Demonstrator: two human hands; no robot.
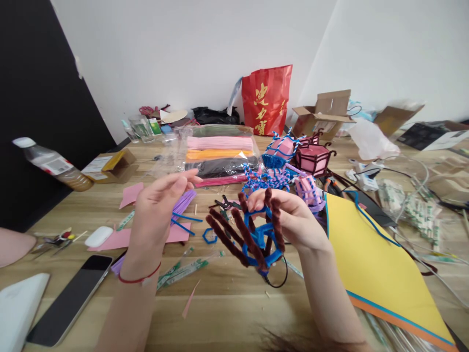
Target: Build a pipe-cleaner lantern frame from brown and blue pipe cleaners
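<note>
My right hand (293, 215) grips the top of a pipe-cleaner frame (252, 239), made of fuzzy dark brown stems bent around blue rings. A thin black wire loop with a small dark end hangs under the frame. To its left, my left hand (157, 210) is raised with thumb and fingers pinched together; whether something is between them I cannot make out. Behind that hand lie purple pipe cleaners (183, 205) and blue ones (186, 216). On the table between the hands are a small blue hexagon ring (209, 236) and black-handled pliers (227, 203).
Finished pipe-cleaner lanterns (313, 159) stand behind my right hand, near a red bag (267, 100). A plastic pack of coloured stems (220, 151) lies at the back. Yellow sheets (381, 259) are at right; a phone (73, 298) and a bottle (53, 164) at left.
</note>
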